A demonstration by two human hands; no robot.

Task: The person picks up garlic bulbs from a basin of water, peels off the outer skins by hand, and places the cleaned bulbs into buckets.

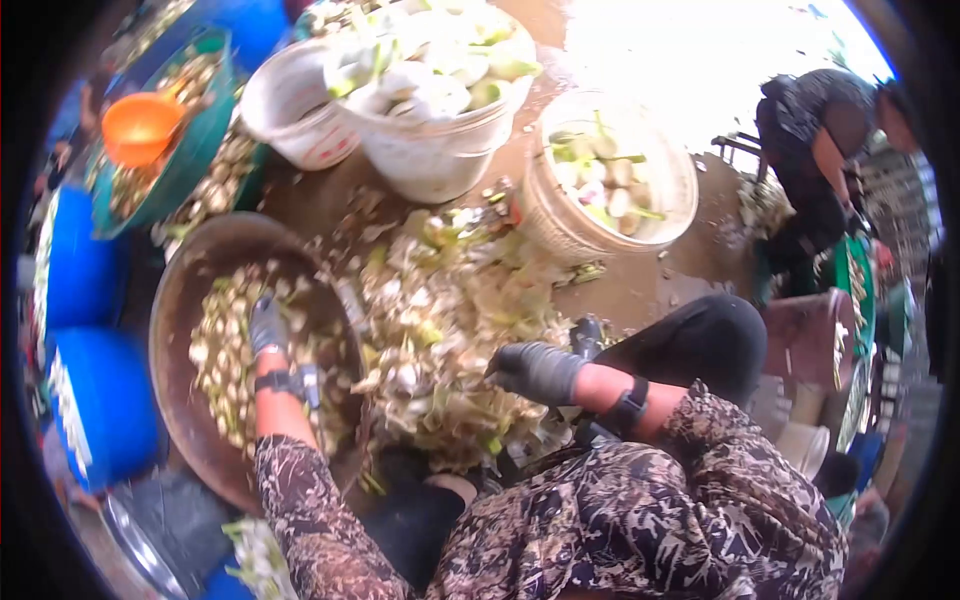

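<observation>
Sits or squats low, cannot tell which, in a patterned shirt (600, 520). Holds the gloved right hand (535, 372) at the near edge of the skins (440, 310), with fingers curled inward; cannot tell whether pinching anything. Reaches with the left hand (268, 325), also gloved, into the brown basin (185, 430), down among the pale pieces (215, 320), with fingers close together rather than spread; cannot tell whether gripping any. Could tip the basin by leaning too hard on one side, spilling pieces onto the skins just beside it. Could also drag loose skins in over the rim with a wide sweep of the arm, mixing the two. Off to the left, a pair of blue tubs (105, 400). Past the skins, a bucket of bulbs (575, 225) and a heaped bucket (430, 165). Could shed bulbs from the latter at a knock, being piled above the rim. Farther back, an orange bowl (143, 130) in a green tub (190, 190) and, at far right, a co-worker (815, 120) bent over.
</observation>
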